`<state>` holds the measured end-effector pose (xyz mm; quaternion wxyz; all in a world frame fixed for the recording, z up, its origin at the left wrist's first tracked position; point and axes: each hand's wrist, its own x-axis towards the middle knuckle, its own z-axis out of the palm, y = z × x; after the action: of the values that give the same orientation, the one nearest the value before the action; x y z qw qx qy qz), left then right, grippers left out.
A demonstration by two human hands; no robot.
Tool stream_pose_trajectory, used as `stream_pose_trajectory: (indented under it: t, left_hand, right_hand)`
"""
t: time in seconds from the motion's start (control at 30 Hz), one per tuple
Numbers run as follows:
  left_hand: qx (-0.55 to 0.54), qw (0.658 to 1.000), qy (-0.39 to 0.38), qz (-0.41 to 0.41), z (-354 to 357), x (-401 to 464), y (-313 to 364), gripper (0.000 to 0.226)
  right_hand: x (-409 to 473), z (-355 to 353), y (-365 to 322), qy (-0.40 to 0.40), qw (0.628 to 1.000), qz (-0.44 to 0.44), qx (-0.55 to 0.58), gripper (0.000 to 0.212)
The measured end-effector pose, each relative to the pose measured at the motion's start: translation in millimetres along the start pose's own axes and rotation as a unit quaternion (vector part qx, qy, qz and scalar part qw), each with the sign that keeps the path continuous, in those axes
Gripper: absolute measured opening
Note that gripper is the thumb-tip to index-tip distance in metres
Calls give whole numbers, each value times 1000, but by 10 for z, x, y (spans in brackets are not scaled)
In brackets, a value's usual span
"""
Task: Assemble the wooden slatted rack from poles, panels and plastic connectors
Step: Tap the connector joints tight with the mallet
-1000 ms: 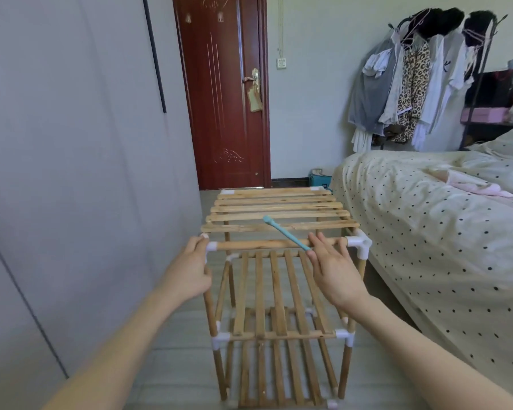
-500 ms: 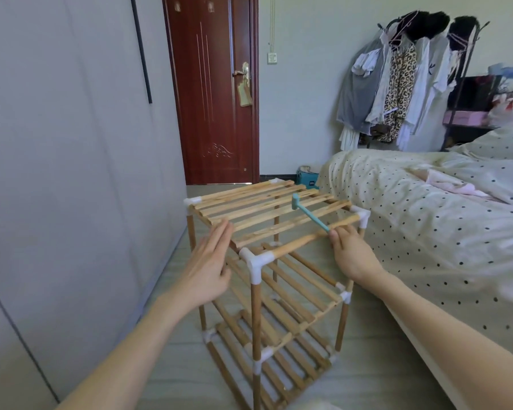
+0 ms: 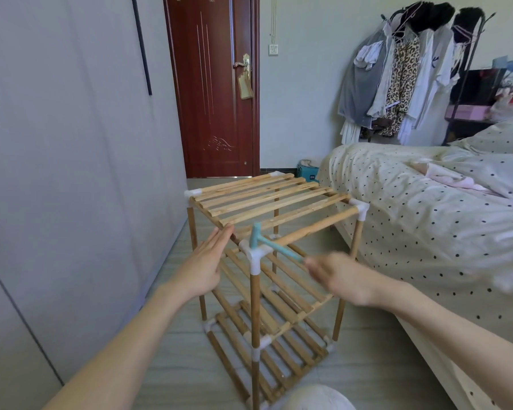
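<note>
While comparing against the second before, found the rack (image 3: 274,199) swung round on the floor (image 3: 172,359), no longer end-on but with one corner toward the camera, standing between the grey wall (image 3: 71,143) and the bed (image 3: 427,220). Noted the left grip (image 3: 203,266) lifted off the near rail and now spread flat, straight fingers touching the edge of the top panel. Saw the right grip (image 3: 338,273), blurred with motion, apparently curled round the handle end of the turquoise hammer (image 3: 276,245). Placed the hammer head, earlier further back on the slats, right over the near corner connector (image 3: 253,255). Judged from this that assembly was nearly done and only tapping the joints home remained, starting at that corner.

Counted three slatted panels, stacked top, middle and bottom. Counted four white connectors at the top corners; made out more at the lower tiers but could not total them reliably behind the poles. Counted one hammer.
</note>
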<state>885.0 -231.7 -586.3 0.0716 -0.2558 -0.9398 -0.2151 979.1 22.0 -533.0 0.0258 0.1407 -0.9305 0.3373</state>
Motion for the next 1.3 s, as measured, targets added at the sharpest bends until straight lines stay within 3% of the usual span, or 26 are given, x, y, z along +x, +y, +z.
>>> stream_pose_trajectory:
  t: [0.03,0.07,0.17,0.2,0.23,0.3,0.33,0.37,0.4,0.47,0.5,0.53,0.6,0.63,0.7,0.77,0.8,0.83,0.9,0.93,1.07,1.17,1.2,1.27,1.3]
  left_hand:
    - [-1,1000,-2,-2,-1,5,-3,87]
    - [-2,1000,-4,-3,-1,7,-9,87]
    - [-14,1000,-4,-7,16,13,-17,87]
    - [-17,1000,-3,-7,22,13,-15,88]
    - [-17,1000,-3,-8,24,12,-19,89]
    - [-17,1000,1,-7,22,20,-37,90]
    - [-17,1000,1,-7,21,24,-46,90]
    - [-17,1000,2,-5,19,33,-56,90]
    - [-18,1000,3,-5,18,38,-64,90]
    - [-27,1000,1,-5,23,33,-65,91]
    - [-30,1000,0,-4,27,29,-62,91]
    - [-31,1000,-2,-4,31,24,-59,91]
    - [-33,999,-1,-4,39,22,-62,92]
    - [-35,999,1,-4,43,21,-65,92]
    - [-44,999,2,-7,44,22,-59,92]
    - [-50,999,1,-8,42,18,-39,91]
    - [-50,999,1,-10,44,11,-29,91]
    - [-49,999,1,-11,42,8,-23,91]
    - [-49,999,1,-13,49,2,-31,92]
    - [-49,999,2,-12,55,6,-40,92]
    - [-53,998,3,-17,61,22,-31,94]
    - [-55,998,2,-23,72,14,-35,95]
    - [-56,998,3,-22,76,8,-42,95]
    - [-56,998,6,-19,82,3,-38,95]
    - [-56,998,7,-18,81,2,-31,95]
  right_hand:
    - [-27,-1,36,-38,999,13,-24,40]
    - [-20,-50,47,-24,1000,12,-10,41]
    - [-6,-165,-45,226,964,-48,135,46]
    - [-20,-156,-76,228,959,-60,155,45]
    - [-27,-95,-87,170,973,-48,145,43]
    - [-71,31,-74,-24,998,33,42,38]
    - [-70,23,-51,-46,998,31,6,39]
    - [-37,-34,-45,-21,1000,13,1,41]
    - [-2,-94,-79,66,997,-7,47,44]
    - [17,-119,-132,252,957,-53,133,49]
    - [14,-89,-148,272,950,-56,142,49]
    - [5,-20,-148,233,965,-36,114,48]
    - [-32,88,-95,63,997,29,31,44]
    - [-31,42,-94,37,998,42,36,43]
    - [67,-124,-148,139,988,15,67,43]
    - [122,-222,-212,232,943,18,239,42]
    - [125,-209,-215,198,932,54,298,42]
    - [99,-130,-194,114,942,108,298,42]
    - [22,41,-43,-61,954,202,211,43]
    - [6,37,-15,-86,955,204,198,44]
    - [70,-187,-215,24,960,78,270,47]
    - [79,-227,-298,123,988,-42,85,44]
    - [78,-245,-269,185,979,-85,23,42]
    - [37,-235,-221,288,949,-124,22,39]
    - [20,-189,-155,295,948,-122,22,37]
